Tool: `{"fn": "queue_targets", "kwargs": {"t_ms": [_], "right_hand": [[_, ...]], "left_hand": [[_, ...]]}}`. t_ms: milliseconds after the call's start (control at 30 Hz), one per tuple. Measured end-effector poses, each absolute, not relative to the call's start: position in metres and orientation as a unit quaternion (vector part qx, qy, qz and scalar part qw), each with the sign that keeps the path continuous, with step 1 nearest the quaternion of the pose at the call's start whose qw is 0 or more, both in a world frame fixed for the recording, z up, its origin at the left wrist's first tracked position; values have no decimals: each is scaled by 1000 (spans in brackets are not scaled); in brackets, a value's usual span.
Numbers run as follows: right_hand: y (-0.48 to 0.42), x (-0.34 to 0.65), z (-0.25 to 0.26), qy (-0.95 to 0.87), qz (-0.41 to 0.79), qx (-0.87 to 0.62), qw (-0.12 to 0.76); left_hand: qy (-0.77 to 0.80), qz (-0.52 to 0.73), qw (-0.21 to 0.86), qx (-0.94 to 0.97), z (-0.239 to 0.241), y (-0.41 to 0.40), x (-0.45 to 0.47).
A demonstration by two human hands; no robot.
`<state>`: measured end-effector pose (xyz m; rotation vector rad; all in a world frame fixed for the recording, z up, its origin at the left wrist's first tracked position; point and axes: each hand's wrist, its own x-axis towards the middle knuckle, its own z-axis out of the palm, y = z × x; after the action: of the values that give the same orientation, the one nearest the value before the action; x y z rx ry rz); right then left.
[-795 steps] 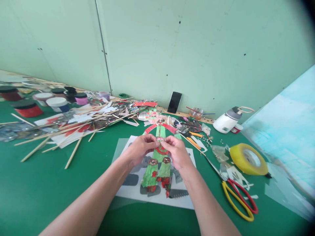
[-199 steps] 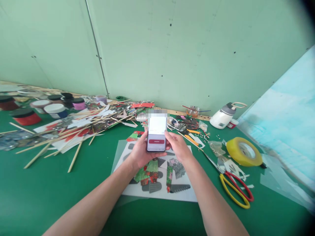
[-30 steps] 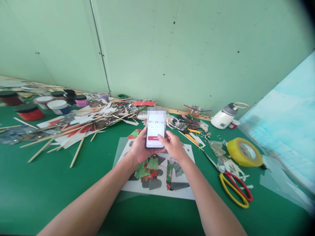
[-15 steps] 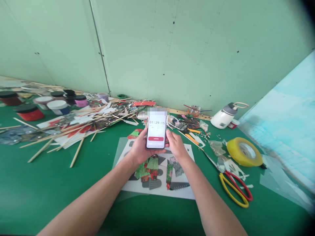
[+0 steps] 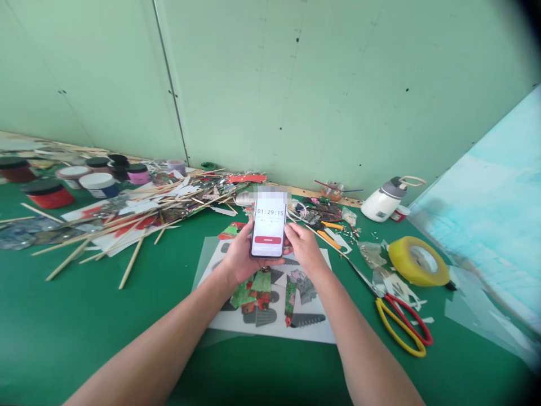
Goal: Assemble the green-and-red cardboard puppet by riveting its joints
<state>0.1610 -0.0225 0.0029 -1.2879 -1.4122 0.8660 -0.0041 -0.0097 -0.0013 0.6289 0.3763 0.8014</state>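
A smartphone point(image 5: 269, 226) is held upright in front of me, its lit screen reading 01:29:15 above a red button. My left hand point(image 5: 240, 254) grips its left side and lower edge, fingers reaching beneath. On the right edge, my right hand point(image 5: 303, 245) is closed around the phone, the thumb by its side. Below both hands lies a white sheet point(image 5: 270, 334) printed with grey shapes. Painted green and red cut-out pieces point(image 5: 253, 292) rest on that sheet, partly hidden by my hands.
Large scissors point(image 5: 401, 321) with red and yellow handles lie at right, near a yellow tape roll point(image 5: 418, 261). A white bottle point(image 5: 382, 200) stands by the wall. Wooden sticks point(image 5: 133, 262) and paint jars point(image 5: 48, 193) crowd the left. Orange-handled pliers point(image 5: 329, 234) lie beyond my right hand.
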Motion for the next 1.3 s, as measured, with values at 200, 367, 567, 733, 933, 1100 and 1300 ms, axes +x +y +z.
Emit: {"fn": "queue_targets", "kwargs": {"t_ms": [200, 367, 567, 733, 933, 1100, 1300], "right_hand": [[-23, 160, 2, -575, 368, -529, 504], [-23, 160, 2, -574, 369, -525, 509], [-24, 160, 3, -567, 373, -523, 515], [-25, 159, 4, -567, 373, -523, 516], [-25, 159, 4, -569, 369, -524, 515], [-24, 159, 3, -563, 377, -523, 517], [-26, 156, 5, -533, 412, -519, 525]], "left_hand": [[193, 387, 847, 308, 2, -12, -4], [199, 386, 847, 307, 3, -12, -4], [205, 393, 843, 304, 4, -13, -3], [204, 394, 844, 302, 5, -13, -3], [205, 396, 843, 302, 4, -13, -3], [201, 392, 846, 300, 3, -12, -3], [196, 385, 851, 299, 1, -12, -3]]}}
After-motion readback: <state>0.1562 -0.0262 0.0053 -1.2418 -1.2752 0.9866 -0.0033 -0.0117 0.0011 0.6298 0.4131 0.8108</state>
